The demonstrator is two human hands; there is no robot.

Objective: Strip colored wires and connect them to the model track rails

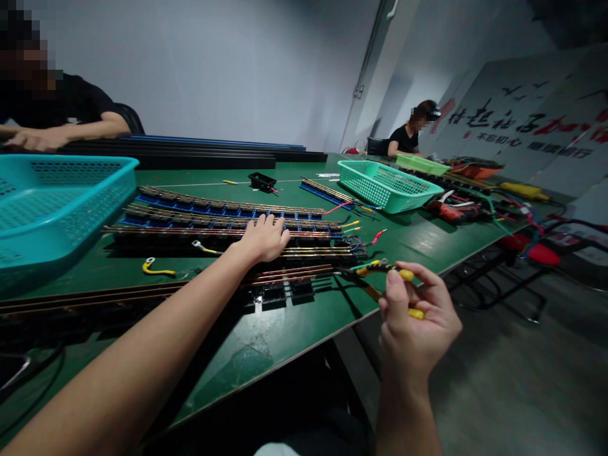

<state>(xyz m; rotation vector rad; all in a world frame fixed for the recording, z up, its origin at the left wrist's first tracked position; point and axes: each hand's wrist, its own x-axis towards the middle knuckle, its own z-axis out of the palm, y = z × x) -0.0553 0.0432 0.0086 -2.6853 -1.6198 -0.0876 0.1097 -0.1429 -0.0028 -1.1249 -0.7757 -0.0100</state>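
My left hand (266, 237) lies palm down on a group of long rail strips (228, 221) with copper-coloured bars and blue and black holders, its fingers stretched over the bars. My right hand (418, 310) is closed around pliers (406, 275) with yellow and black handles. The pliers' head is at the right end of the nearest copper-barred strip (294, 274), by a green-yellow wire (373, 263) with a lug; whether the jaws touch anything is too dark to tell. A red wire end (379, 237) sticks out just beyond.
A teal basket (71, 215) stands at the left, a green basket (389, 190) at the back right. A short yellow lug wire (159, 269) and a small black tray (262, 182) lie on the green table (285, 373). Two people sit across and farther down.
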